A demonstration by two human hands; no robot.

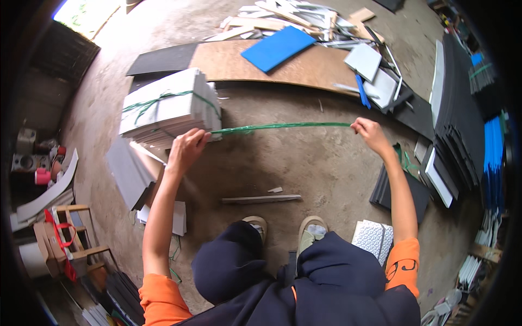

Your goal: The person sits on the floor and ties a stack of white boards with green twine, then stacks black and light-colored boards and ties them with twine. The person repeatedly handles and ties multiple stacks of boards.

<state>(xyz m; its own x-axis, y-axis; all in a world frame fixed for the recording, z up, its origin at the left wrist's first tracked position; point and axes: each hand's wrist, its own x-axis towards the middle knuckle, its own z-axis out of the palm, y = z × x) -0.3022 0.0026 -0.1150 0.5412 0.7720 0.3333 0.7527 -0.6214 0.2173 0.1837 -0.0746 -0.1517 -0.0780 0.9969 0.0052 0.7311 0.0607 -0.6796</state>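
A green plastic strap (280,126) is stretched taut between my two hands, above the floor. My left hand (187,146) is closed on one end, right beside a stack of white sheets (163,108) bound with green string. At the other end my right hand (370,132) pinches the strap, arm reaching forward. Below my right forearm lies a dark bundle (399,190) with a bit of green string near it. Grey boards (130,171) lean below the white stack, partly behind my left arm.
A brown board (228,60) lies across the floor, with a blue panel (278,48) on it. Behind it is a heap of white offcuts (304,16). Black sheets (459,119) stand at the right. A thin strip (261,199) lies before my feet; a wooden chair (81,231) stands left.
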